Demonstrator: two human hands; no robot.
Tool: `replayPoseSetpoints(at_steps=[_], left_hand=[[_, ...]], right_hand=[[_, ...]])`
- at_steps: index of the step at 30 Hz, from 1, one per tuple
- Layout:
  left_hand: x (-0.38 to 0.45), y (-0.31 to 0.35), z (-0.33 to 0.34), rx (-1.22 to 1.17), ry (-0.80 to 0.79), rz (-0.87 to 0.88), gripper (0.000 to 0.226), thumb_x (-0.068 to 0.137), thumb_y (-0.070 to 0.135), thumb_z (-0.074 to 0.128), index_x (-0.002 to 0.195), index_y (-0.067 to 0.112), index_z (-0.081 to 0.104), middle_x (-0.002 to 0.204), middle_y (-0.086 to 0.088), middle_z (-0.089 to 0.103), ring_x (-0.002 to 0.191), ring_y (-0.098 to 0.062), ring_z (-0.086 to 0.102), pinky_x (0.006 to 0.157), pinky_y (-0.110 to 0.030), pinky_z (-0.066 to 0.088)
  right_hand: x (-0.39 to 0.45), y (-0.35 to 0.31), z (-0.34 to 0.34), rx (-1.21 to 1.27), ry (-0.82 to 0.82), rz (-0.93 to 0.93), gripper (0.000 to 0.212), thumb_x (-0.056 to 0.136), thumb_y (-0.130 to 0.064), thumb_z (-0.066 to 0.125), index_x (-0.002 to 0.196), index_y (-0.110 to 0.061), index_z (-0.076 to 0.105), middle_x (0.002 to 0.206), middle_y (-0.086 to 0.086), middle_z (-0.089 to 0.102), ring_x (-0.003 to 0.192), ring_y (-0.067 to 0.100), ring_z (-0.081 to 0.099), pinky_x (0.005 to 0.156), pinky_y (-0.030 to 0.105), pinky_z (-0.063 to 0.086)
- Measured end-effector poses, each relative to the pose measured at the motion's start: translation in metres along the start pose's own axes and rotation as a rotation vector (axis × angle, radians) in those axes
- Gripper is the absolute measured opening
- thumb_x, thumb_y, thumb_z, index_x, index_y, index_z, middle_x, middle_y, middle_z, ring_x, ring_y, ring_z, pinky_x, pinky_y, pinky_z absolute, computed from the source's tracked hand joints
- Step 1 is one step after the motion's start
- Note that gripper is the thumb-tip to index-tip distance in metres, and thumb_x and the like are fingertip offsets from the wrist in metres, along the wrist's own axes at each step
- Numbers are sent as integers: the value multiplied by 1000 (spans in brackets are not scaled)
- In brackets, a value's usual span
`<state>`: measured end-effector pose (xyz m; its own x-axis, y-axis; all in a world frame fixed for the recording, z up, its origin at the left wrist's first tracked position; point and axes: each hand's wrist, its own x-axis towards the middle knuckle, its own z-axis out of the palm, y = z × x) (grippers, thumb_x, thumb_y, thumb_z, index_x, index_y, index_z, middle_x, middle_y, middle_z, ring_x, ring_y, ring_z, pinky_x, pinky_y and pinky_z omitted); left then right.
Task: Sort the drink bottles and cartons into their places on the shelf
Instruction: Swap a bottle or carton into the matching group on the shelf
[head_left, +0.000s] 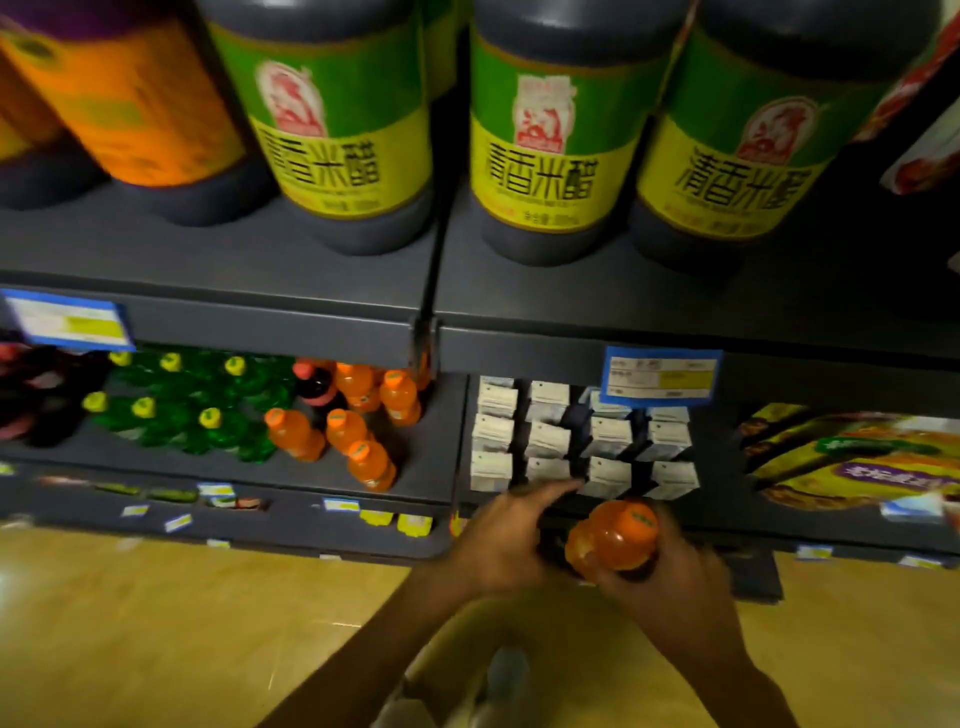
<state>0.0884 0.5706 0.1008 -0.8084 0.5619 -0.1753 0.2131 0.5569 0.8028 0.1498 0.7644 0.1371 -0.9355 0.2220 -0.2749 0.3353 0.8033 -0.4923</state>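
Observation:
My right hand (670, 577) grips an orange drink bottle (615, 535), cap end toward me, in front of the lower shelf edge. My left hand (506, 540) is beside it with fingers spread, index finger stretched toward the white cartons (582, 436), and it holds nothing. The cartons stand in rows on the lower right shelf (722, 525). Several orange bottles (358, 426) stand on the lower left shelf, next to green bottles with yellow caps (192, 410) and a dark bottle with a red cap (317, 389).
Large dark jugs with green-yellow labels (550, 130) fill the upper shelf (218, 306). Blue price tags (660, 376) hang on its front edge. Colourful packets (852, 462) lie right of the cartons. Dark bottles (36, 395) stand at far left. The floor (156, 623) is yellowish wood.

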Motion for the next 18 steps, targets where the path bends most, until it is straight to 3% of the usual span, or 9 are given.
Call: replayPoseSetpoints(at_steps=[4,9,13,16,18], left_hand=[[-57,1,-1,-40,202,-114,75,64,49,64,134,46,41,117,10,72,106,-14,68,90,-31,55],[-107,-25,-43,-19,370,-152,74,63,54,73,131,45,44,112,17,72,99,-1,68,85,-27,57],[-148,-70,-84,-19,442,-194,69,60,56,75,124,40,52,104,15,74,94,-6,70,79,-27,57],[-190,-125,-133,-81,538,-304,66,52,51,80,114,35,61,92,13,75,86,-6,71,74,-31,59],[-227,-170,-171,-115,590,-363,65,49,49,79,109,32,64,86,9,75,82,-10,72,72,-35,60]], right_hand=[[-20,-53,17,28,-164,-98,86,59,-76,67,133,-45,36,118,-7,66,109,23,59,93,34,49],[-41,-117,34,34,-225,-207,86,61,-76,65,136,-45,36,119,-13,65,112,13,59,94,29,48],[-50,-176,69,20,-325,-260,89,64,-70,67,140,-55,24,129,-16,58,122,12,53,99,26,44],[-46,-227,103,161,-374,-325,73,67,-46,70,131,-62,38,121,-33,60,116,-10,54,102,19,45],[-31,-256,136,243,-194,-306,55,73,-21,73,116,-51,55,106,-32,65,104,-15,59,95,18,50]])
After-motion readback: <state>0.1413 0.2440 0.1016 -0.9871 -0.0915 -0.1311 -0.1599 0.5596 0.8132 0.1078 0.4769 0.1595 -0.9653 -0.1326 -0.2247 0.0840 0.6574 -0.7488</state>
